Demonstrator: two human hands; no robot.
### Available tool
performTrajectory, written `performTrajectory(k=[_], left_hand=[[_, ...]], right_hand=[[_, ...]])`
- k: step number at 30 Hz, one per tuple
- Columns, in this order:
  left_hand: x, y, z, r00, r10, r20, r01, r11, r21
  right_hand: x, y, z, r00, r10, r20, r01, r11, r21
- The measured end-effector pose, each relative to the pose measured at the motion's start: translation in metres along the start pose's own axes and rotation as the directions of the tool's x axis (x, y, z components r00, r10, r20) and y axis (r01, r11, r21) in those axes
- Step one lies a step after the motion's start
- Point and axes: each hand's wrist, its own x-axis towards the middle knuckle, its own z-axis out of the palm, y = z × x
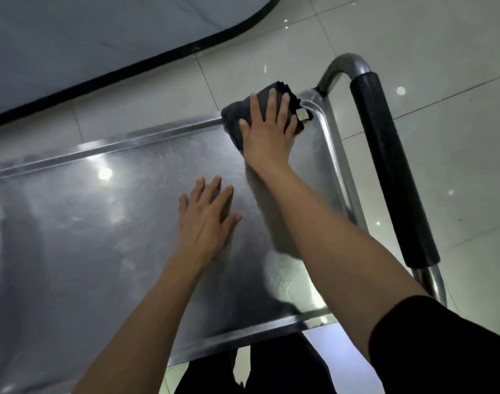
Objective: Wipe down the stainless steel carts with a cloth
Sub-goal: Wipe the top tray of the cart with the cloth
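Head view, looking down on the stainless steel cart (123, 223). Top shelf is a shallow tray with a raised lip on the far, right and near edges.

Right hand (267, 132) lies flat on the dark cloth (234, 120), fingers straight and slightly spread, pressing it into the far-right corner of the shelf. Cloth is folded, and its far edge rides up over the far lip. A pale tag (303, 114) on the cloth sits just beside the rounded corner.

Left hand (206, 220) is flat on the bare shelf, fingers straight and fanned, holding nothing. It's nearer to the person than the right hand, and the two are well apart.

Push handle (391, 166) with its black grip runs along the right side, just outside the right lip, steel tube bending down at both ends. Narrow gap between lip and handle.

Shelf is open metal to the left of both hands, with glare spots. Tiled floor (442, 52) lies beyond the far and right edges. A grey mat (72, 38) with a black border lies on the floor at far left, apart from the cart. Black sleeve (442, 351) at lower right.
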Motion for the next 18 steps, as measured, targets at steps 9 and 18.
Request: performTrajectory(k=[9, 18], left_hand=[[-0.013, -0.024, -0.01, 0.99, 0.119, 0.082, -0.111, 0.99, -0.089], [-0.02, -0.015, -0.004, 0.997, 0.066, 0.026, -0.067, 0.997, 0.038]], right_hand=[[-0.008, 0.006, -0.003, 0.997, -0.067, -0.024, 0.066, 0.998, -0.019], [-0.13, 0.034, 0.017, 0.999, -0.031, -0.036, 0.03, 0.999, -0.028]])
